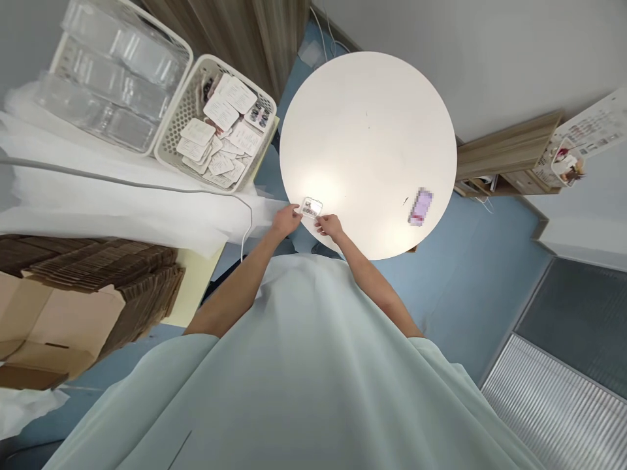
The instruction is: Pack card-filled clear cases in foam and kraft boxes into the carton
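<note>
A small clear, flat case (pixel 312 207) with several small dark oval pieces in it is held over the near left edge of the round white table (pixel 372 130). Thumb and fingers of my left hand (pixel 287 220) are closed on the case's left edge. At its lower right corner, my right hand (pixel 329 226) pinches the case, its other fingers curled. Whether the case also touches the tabletop, I cannot tell.
To the left stand a white basket (pixel 166 147) of white cards and small packs, and another basket (pixel 189 55) with clear plastic boxes. Folded cardboard boxes (pixel 105 267) are stacked below. A blurred purple item (pixel 420 207) lies on the table. A cable (pixel 122 179) crosses the left side.
</note>
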Available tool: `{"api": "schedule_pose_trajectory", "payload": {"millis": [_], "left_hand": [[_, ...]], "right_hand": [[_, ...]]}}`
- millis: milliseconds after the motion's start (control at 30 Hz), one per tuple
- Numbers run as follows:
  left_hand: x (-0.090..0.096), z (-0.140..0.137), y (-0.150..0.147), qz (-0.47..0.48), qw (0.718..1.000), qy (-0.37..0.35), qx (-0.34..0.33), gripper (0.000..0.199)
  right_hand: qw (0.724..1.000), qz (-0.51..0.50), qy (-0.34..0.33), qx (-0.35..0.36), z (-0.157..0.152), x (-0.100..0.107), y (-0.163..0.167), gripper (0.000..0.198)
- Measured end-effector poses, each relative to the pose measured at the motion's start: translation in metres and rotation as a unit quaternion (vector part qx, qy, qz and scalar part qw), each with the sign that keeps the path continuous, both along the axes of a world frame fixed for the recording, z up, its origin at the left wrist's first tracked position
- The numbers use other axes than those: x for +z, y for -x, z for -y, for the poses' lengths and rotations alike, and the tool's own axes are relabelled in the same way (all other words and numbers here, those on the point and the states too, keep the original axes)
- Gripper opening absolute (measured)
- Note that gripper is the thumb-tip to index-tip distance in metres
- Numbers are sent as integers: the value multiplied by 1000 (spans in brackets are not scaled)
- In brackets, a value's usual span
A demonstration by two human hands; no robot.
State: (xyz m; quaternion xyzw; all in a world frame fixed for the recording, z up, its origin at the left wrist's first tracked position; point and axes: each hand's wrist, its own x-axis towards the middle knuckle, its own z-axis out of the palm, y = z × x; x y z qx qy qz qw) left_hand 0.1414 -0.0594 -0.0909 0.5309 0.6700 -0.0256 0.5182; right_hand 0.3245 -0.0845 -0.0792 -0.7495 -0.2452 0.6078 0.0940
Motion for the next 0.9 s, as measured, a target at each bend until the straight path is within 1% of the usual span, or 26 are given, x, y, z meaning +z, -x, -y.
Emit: {"api": "schedule_pose_trajectory", "payload": {"millis": [67,133,267,400,533,633,700,767,900], "left_hand": [[9,4,7,6,1000,-8,0,52],[19,10,17,12,999,-26,18,51],[39,31,49,25,993,-61,94,49],[48,56,86,26,976,-122,177,46],[46,73,122,-24,939,-206,273,45],[39,75,149,-55,908,-247,335,51],[34,70,164,-73,891,-246,375,56],[30,63,176,-90,878,-228,411,60],[21,46,190,-99,862,-175,465,69]], "right_hand": [[999,7,-16,27,-1,8,-6,27],[997,9,-40,63,-3,19,-12,25],[987,5,-97,125,-8,45,-14,17],[971,-2,-146,190,-17,64,6,20],[943,-14,-188,273,-29,69,47,20],[919,-16,-214,330,-39,68,86,20],[903,-20,-235,358,-44,69,111,20],[891,-31,-250,379,-48,72,134,21],[874,-42,-260,409,-50,82,165,26]]}}
